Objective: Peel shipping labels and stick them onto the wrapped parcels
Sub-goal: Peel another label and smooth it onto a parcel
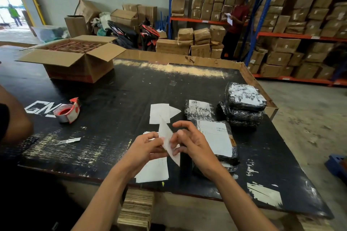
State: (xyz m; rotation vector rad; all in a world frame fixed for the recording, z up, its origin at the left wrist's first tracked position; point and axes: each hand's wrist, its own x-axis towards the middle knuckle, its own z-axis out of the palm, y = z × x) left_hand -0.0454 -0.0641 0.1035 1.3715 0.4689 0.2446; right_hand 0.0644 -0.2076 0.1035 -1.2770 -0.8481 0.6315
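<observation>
Both my hands hold a white shipping label (167, 138) upright above the black table (116, 103). My left hand (148, 146) pinches its left side and my right hand (189, 142) pinches its right side. Under my left hand lies a stack of label sheets (155, 171). A black wrapped parcel with a label on top (218, 139) lies just right of my right hand. Beyond it sit another wrapped parcel (200, 109) and a pile of black wrapped parcels (244, 105). White backing papers (160, 112) lie behind my hands.
A red tape dispenser (68, 111) and a small blade (68, 140) lie on the table's left side. An open cardboard box (75, 58) stands at the far left. Another person's arm (15, 118) enters from the left. Shelves of boxes (293, 24) stand behind.
</observation>
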